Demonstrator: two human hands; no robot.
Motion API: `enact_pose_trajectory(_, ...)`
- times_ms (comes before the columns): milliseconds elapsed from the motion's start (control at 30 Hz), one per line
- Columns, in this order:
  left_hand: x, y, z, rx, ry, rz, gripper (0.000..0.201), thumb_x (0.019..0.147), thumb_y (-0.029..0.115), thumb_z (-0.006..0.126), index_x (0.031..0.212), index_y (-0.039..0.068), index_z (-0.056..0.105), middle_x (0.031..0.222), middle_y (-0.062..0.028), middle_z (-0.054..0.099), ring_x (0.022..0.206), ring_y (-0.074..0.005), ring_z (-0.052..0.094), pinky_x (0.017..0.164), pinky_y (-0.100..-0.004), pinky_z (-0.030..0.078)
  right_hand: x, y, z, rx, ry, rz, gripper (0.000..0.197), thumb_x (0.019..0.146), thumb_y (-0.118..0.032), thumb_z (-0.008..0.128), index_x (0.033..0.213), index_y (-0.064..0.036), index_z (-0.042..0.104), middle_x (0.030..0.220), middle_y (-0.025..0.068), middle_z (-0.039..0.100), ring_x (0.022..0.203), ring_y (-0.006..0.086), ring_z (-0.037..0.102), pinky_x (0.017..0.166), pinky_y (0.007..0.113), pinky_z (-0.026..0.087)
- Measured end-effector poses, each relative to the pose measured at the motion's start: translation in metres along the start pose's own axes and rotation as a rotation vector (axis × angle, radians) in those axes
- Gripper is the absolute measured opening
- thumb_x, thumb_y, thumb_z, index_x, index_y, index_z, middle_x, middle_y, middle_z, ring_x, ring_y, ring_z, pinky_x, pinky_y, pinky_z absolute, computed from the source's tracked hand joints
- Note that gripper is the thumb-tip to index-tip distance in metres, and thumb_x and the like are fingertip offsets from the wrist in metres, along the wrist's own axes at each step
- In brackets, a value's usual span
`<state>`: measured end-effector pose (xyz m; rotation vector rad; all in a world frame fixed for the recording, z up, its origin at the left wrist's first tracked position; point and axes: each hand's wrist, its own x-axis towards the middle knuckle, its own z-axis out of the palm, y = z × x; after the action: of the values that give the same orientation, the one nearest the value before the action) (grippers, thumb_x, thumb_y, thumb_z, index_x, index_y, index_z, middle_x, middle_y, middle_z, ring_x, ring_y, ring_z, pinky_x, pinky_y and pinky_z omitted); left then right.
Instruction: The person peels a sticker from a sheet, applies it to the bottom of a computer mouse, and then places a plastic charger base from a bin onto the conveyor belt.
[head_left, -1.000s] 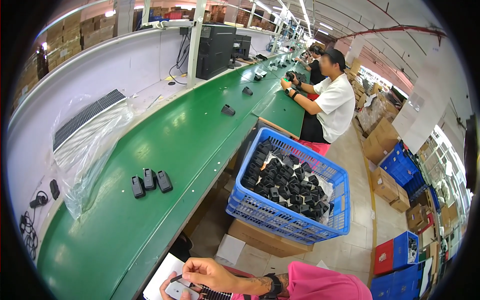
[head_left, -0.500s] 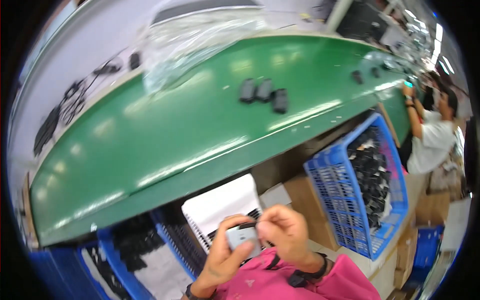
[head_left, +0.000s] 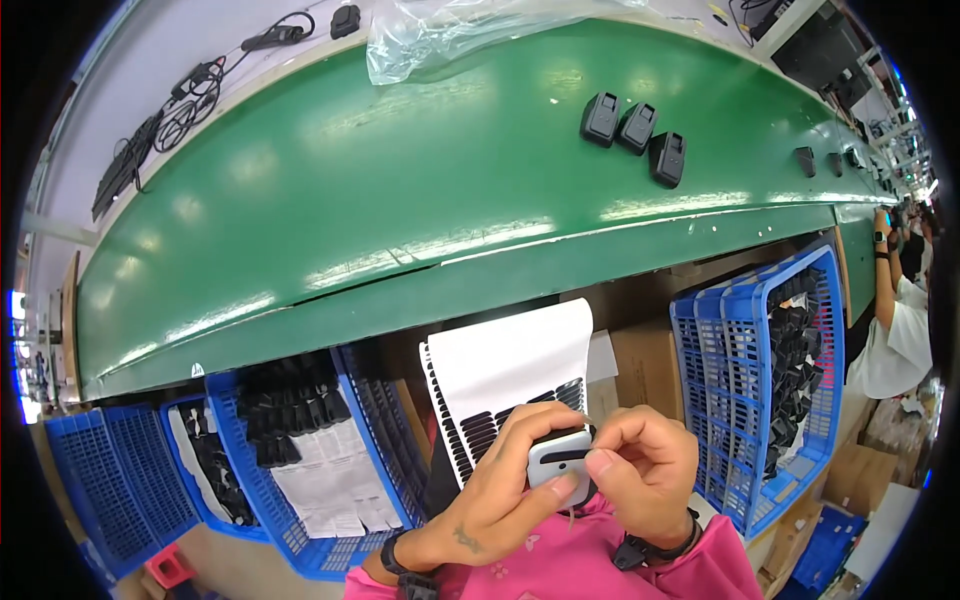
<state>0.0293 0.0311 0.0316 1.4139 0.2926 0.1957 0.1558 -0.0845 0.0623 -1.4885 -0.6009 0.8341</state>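
Observation:
My left hand [head_left: 510,490] grips a small light-grey casing [head_left: 556,474] with rounded corners, thumb across its face. A black oblong strip [head_left: 565,455] lies along the top part of that face. At the strip's right end, my right hand [head_left: 645,468] is closed, its thumb and index finger pinched together at the casing's edge. The fingertips partly hide what they pinch. Just beyond my hands rests a white sheet [head_left: 515,345] carrying rows of black oblong stickers [head_left: 480,432].
Ahead stretches a green worktable [head_left: 360,170] bearing several black devices [head_left: 637,127] and a clear plastic bag [head_left: 430,40]. Blue crates [head_left: 745,300] with black parts stand on both sides. Cables [head_left: 190,110] lie at the far left. Another person [head_left: 895,320] works at far right.
My view has swung left and down, so the table and crates sit differently in it. Both hands stay at the casing, whose face and black strip now show more plainly.

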Motion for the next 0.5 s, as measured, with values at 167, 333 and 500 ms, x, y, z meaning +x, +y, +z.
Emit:
enact_pose_trajectory(167, 0.0004, -0.0021, 0.0006, 0.052, -0.001, 0.053, 0.046, 0.089, 0.013, 0.055, 0.130, -0.003, 0.038, 0.125, -0.0189, 0.041, 0.118, -0.0300, 0.044, 0.101, -0.0370, 0.036, 0.0012, -0.0015, -0.0006, 0.002, -0.015, 0.026, 0.008, 0.081, -0.002, 0.062, 0.079, 0.0028, 0.055, 0.071, 0.0053, 0.057, 0.058, 0.0052, 0.047, 0.051, 0.020, 0.037)
enact_pose_trajectory(333, 0.0027, 0.0000, 0.0016, 0.048, -0.010, 0.058, 0.046, 0.089, 0.011, 0.055, 0.129, -0.003, 0.038, 0.125, -0.0194, 0.040, 0.119, -0.0313, 0.044, 0.101, -0.0377, 0.036, 0.0012, -0.0004, -0.0030, -0.034, -0.012, 0.021, 0.009, 0.080, -0.002, 0.063, 0.080, 0.0029, 0.056, 0.070, 0.0056, 0.056, 0.059, 0.0059, 0.047, 0.052, 0.020, 0.037)
enact_pose_trajectory(500, 0.0025, 0.0006, 0.0014, 0.051, -0.020, 0.052, 0.046, 0.089, 0.010, 0.056, 0.130, -0.003, 0.038, 0.125, -0.0195, 0.040, 0.119, -0.0316, 0.044, 0.101, -0.0380, 0.036, 0.0020, 0.0025, -0.0040, -0.056, -0.030, -0.038, 0.011, 0.079, -0.003, 0.065, 0.080, 0.0028, 0.056, 0.070, 0.0058, 0.056, 0.059, 0.0069, 0.048, 0.052, 0.021, 0.036)
